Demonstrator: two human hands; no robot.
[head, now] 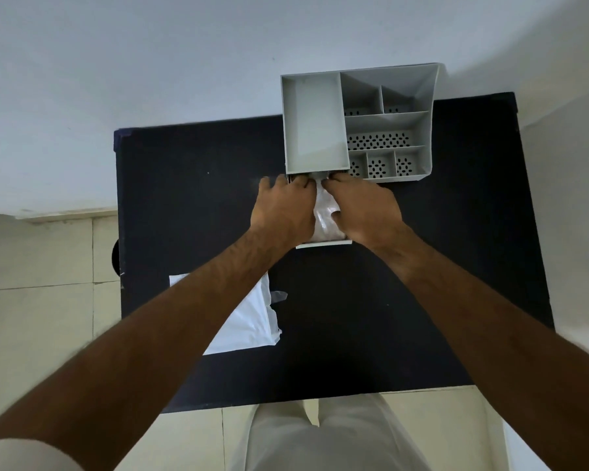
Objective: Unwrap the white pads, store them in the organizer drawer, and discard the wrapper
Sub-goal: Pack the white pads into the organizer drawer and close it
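Observation:
A grey organizer [357, 124] with several compartments stands at the far side of the black table [184, 198]. Its drawer [323, 245] is pulled out toward me, only the front lip showing. White pads [325, 215] lie in the drawer between my hands. My left hand [284, 209] presses down on the pads' left side, fingers curled at the organizer's base. My right hand [364, 209] holds their right side, thumb on the pads. A white plastic wrapper [249, 321] lies flat on the table near me, partly hidden under my left forearm.
A small clear scrap [279, 296] lies beside the wrapper. The table's left edge borders a tiled floor [48, 317]; a white wall rises behind the organizer. My legs stand at the table's near edge.

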